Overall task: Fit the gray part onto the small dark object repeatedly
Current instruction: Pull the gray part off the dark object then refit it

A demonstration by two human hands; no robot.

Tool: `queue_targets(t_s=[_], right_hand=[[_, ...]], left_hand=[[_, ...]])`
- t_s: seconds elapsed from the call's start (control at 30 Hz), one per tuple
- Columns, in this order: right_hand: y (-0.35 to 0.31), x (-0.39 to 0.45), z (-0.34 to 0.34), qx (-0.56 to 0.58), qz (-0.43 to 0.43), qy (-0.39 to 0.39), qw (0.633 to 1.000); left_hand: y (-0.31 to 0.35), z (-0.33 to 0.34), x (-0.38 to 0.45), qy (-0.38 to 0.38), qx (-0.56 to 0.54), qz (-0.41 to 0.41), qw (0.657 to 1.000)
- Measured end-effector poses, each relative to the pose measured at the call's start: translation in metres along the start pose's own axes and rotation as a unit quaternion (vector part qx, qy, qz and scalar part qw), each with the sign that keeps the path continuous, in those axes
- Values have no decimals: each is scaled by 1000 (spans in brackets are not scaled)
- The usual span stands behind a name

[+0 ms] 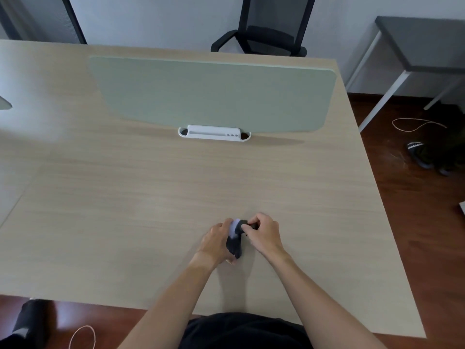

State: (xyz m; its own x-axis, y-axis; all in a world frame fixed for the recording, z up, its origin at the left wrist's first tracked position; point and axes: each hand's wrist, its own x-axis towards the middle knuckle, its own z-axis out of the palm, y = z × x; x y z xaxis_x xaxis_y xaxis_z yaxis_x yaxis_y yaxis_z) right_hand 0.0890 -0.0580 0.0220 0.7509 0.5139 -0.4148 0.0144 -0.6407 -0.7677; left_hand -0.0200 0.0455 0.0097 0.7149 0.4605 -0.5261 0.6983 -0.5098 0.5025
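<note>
Both hands meet over the near middle of the wooden table point(151, 197). My left hand point(216, 241) grips a small dark object point(234, 246) that points toward me, its lower end near the tabletop. A pale gray part point(235, 226) sits at the top of that dark object, between the two hands. My right hand point(265, 235) pinches the gray part's right side, where a dark tip point(251, 225) shows under the fingers. How the gray part and the dark object join is hidden by the fingers.
A pale green divider panel point(214, 96) stands across the table in a white base point(214, 133). A black office chair point(264, 28) is behind the far edge. A gray side table point(415, 46), shoes point(422, 157) and a loose cord point(415, 123) are at the right.
</note>
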Motion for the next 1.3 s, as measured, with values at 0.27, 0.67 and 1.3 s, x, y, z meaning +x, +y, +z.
queue_targets(t_s=[0.27, 0.67, 1.3], right_hand=[[14, -1, -20, -147, -33, -18, 988], [21, -3, -17, -159, -76, -96, 980], [23, -5, -27, -112, -97, -63, 987]], left_hand=[[-3, 3, 0, 7, 6, -13, 1000], [-2, 6, -1, 10, 15, -8, 1000], [3, 5, 1, 1, 14, -23, 1000]])
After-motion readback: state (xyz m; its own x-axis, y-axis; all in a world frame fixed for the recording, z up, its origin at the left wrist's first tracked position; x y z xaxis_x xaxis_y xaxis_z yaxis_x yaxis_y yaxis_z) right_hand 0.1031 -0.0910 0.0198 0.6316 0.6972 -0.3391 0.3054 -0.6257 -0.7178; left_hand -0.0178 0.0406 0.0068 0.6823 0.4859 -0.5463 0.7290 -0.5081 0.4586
